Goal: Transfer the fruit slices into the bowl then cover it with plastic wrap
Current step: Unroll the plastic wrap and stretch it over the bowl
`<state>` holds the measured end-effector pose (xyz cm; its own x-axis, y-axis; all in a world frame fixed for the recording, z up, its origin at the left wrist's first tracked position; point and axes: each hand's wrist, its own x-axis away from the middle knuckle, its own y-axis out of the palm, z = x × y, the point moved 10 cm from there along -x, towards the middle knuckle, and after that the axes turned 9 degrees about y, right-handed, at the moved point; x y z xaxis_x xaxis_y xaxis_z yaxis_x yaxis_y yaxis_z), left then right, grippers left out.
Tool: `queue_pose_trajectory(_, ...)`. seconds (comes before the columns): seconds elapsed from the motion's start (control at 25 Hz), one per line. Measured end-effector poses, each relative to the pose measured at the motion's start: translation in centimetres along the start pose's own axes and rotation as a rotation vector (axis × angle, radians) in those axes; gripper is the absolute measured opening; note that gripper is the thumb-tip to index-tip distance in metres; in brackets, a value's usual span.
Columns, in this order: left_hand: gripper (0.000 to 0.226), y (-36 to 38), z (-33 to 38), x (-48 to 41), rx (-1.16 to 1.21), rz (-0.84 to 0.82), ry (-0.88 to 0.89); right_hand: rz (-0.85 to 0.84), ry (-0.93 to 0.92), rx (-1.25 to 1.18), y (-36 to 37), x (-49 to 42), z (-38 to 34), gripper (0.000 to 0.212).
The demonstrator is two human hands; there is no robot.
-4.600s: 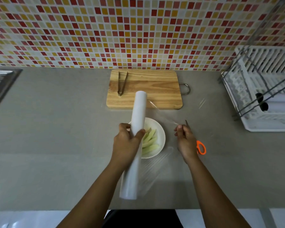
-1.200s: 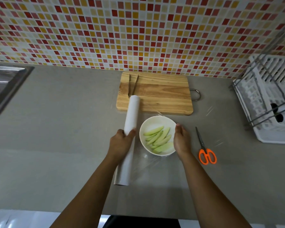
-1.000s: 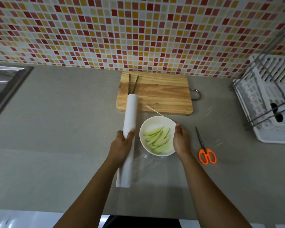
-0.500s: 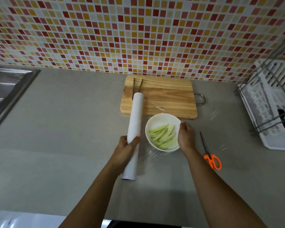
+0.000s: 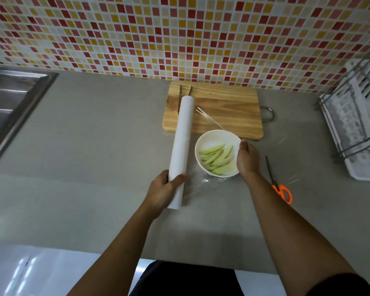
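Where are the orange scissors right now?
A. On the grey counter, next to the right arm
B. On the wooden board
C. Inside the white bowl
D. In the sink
A: the scissors lie flat on the grey counter, just to the right of the right hand, which is at the rim of the bowl.

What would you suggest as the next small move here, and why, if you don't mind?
Probably the right hand, now at the rim of the bowl, should reach for the scissors beside it. The fruit slices are in, and film joins the bowl to the plastic wrap roll that the left hand grips, so it likely needs cutting.
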<state>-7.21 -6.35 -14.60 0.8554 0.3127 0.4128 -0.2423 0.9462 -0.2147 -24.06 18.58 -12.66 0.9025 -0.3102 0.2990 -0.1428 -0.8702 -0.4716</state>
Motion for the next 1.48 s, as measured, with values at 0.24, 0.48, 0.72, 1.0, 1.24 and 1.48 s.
queue_pose_trajectory(0.24, 0.041, 0.0, 0.9, 0.2, -0.178, 0.094, 0.124, -0.005, -0.003, -0.014, 0.0, 0.1, -0.1, 0.043)
queue_pose_trajectory(0.48, 0.040, 0.2, 0.4, 0.5, -0.131, 0.117, 0.102, -0.010, -0.008, 0.024, 0.0, -0.1, 0.0, 0.043)
queue_pose_trajectory(0.72, 0.045, -1.2, 1.7, 0.0, -0.342, 0.136, 0.183, -0.026, 0.002, 0.019, 0.1, 0.0, 0.1, 0.044)
queue_pose_trajectory(1.0, 0.043, -0.5, 1.0, 0.1, -0.296, 0.131, 0.242, -0.015, -0.007, 0.033, 0.1, 0.0, -0.2, 0.043)
queue_pose_trajectory(1.24, 0.047, -0.6, 0.4, -0.3, -0.248, 0.105, 0.255, -0.044, 0.042, 0.003, 0.1, 0.1, 0.1, 0.044)
queue_pose_trajectory(1.48, 0.044, -0.6, 0.0, -0.8, -0.218, 0.051, 0.219, -0.135, 0.107, 0.044, -1.2, 0.4, -0.9, 0.051)
